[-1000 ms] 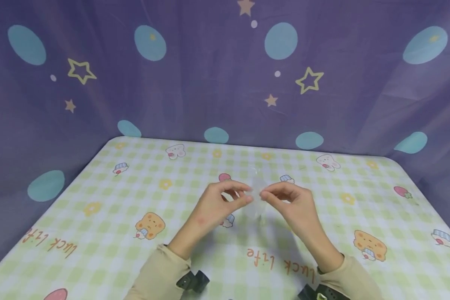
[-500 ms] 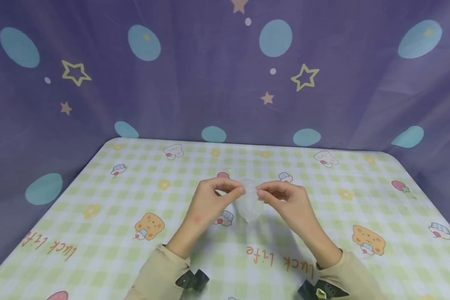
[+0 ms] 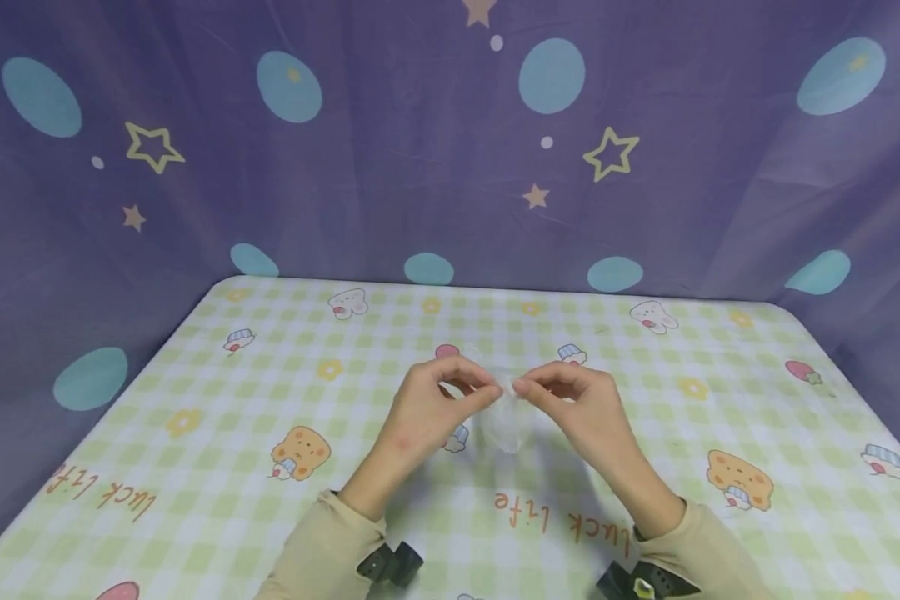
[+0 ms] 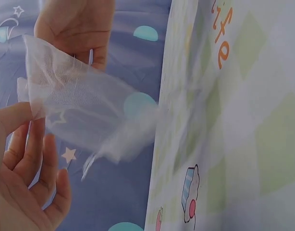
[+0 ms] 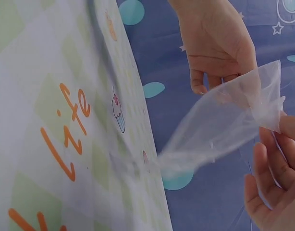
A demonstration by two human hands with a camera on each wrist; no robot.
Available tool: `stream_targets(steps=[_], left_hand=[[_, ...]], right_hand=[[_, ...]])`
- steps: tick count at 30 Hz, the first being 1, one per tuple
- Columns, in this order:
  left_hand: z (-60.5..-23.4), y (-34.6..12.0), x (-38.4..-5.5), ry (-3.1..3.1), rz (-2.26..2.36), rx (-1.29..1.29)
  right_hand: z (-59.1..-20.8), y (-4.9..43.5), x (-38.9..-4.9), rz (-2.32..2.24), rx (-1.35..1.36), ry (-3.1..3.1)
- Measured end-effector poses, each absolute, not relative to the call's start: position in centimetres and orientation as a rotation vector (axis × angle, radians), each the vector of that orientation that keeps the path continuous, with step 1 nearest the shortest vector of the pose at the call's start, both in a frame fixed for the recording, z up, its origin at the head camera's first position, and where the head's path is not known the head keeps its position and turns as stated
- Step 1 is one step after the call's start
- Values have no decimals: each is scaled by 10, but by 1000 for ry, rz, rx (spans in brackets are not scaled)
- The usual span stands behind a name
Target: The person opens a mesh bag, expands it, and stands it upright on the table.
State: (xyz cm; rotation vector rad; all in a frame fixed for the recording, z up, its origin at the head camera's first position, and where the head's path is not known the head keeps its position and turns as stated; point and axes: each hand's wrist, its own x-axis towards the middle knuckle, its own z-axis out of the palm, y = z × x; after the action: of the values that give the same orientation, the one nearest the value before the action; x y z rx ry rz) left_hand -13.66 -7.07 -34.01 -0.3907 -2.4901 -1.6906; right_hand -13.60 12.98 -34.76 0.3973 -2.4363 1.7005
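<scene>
A sheer white mesh pouch [image 3: 506, 427] hangs between the two hands over the table in the head view. My left hand [image 3: 438, 408] pinches one side of its upper edge between thumb and fingertips. From the other side my right hand [image 3: 588, 410] pinches the same edge, the fingertips of both hands close together. In the left wrist view the fine weave of the pouch [image 4: 85, 101] shows, tapering away with a thin loose end at its lower part. The far end of the pouch [image 5: 186, 154] is blurred in the right wrist view.
A table covered with a green-and-white checked cloth [image 3: 217, 467] printed with cartoon figures lies below the hands. Behind it hangs a purple curtain [image 3: 435, 167] with stars and blue spots. Dark wrist-worn devices [image 3: 390, 565] sit by both beige sleeves [image 3: 322, 542].
The hands have shifted slightly, parting a little and then drawing closer together. The pouch has turned and now hangs lower below the fingertips. Both hands keep their pinch on it.
</scene>
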Motion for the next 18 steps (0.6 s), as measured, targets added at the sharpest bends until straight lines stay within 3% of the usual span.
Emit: stream_targets(steps=[11,18], left_hand=[[-339,-72,-138,-2483,-1636,-262],[-337,-73,-137,-2499,-1633,-336]], right_hand=[[-346,131,-138,1649,354,-2337],[-348,131,-138,1687,360,-2323]])
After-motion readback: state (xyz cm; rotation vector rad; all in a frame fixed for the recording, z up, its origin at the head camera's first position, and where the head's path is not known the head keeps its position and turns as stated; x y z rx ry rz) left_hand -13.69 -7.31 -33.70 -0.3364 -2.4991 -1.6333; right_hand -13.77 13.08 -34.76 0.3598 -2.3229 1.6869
